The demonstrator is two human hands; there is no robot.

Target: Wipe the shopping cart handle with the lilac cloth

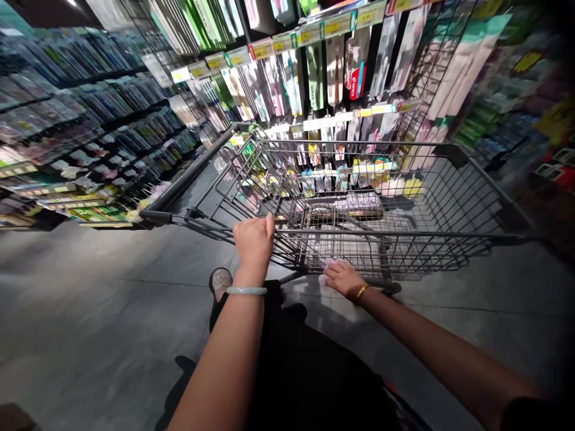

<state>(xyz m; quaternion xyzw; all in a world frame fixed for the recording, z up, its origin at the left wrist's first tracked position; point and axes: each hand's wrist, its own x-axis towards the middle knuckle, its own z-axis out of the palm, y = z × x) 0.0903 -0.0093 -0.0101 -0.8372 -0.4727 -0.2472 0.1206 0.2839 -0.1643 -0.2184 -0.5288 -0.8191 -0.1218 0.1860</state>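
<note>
Shopping cart (341, 232) stands side-on on the grey floor (112, 311), between the person and a lit display rack (309, 37). The left hand (254, 236) wraps its grip around the cart's near top rail, probably to steady it; the right hand (344, 279), lower and beside the wire basket, has its grip closed on a small pale pink item (323, 279). Packaged goods (335, 72) hang face-out behind, seemingly for easy browsing.

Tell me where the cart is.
In the head view's middle, handle leftward, the cart stands before the shelves, the left hand gripping its near side.
</note>
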